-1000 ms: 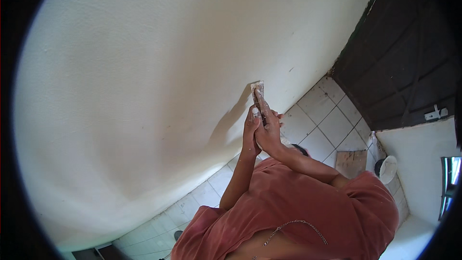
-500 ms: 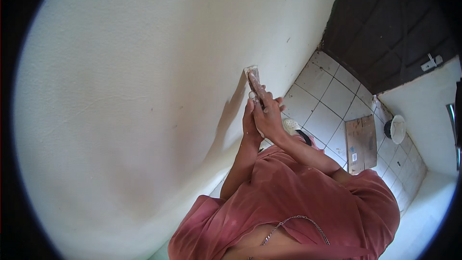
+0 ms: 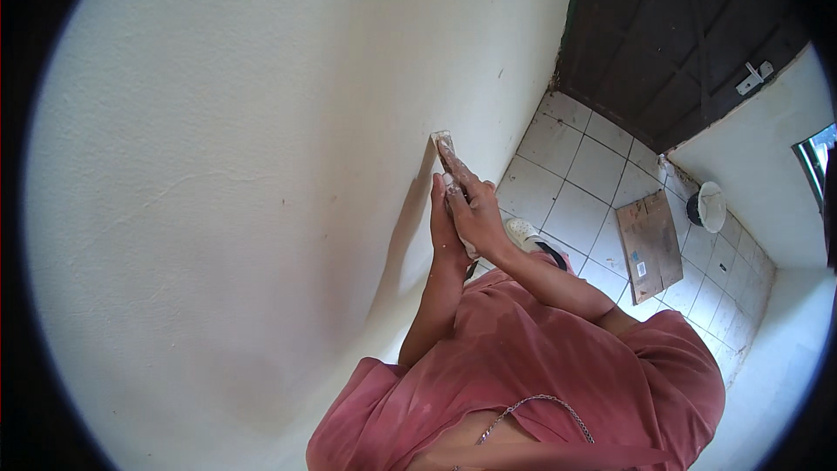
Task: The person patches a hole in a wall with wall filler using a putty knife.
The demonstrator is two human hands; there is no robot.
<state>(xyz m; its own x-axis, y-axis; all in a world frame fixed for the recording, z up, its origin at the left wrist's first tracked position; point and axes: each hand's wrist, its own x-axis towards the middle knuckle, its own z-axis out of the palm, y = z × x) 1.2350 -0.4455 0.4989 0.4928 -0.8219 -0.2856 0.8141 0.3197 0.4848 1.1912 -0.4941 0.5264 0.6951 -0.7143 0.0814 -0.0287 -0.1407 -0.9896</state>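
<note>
Both my hands press a small flat whitish block [image 3: 444, 141], dusty like a sanding pad, against the cream plastered wall [image 3: 261, 166]. My left hand [image 3: 442, 220] lies flat under it, fingers straight along the wall. My right hand [image 3: 475, 207] covers the block from the outside, fingers stretched toward its tip. Only the block's top end shows beyond my fingertips. My arms come up from a reddish shirt [image 3: 558, 375] at the bottom of the picture.
A dark wooden door [image 3: 671, 35] closes the corner at the upper right. Below it lies a white tiled floor [image 3: 567, 183] with a brown cardboard sheet [image 3: 649, 244] and a white bucket [image 3: 708, 207]. My light shoe [image 3: 523, 231] stands near the wall.
The view has swung, showing more of the door and the floor. My two hands stay joined on the block against the wall, now slightly lower in the picture.
</note>
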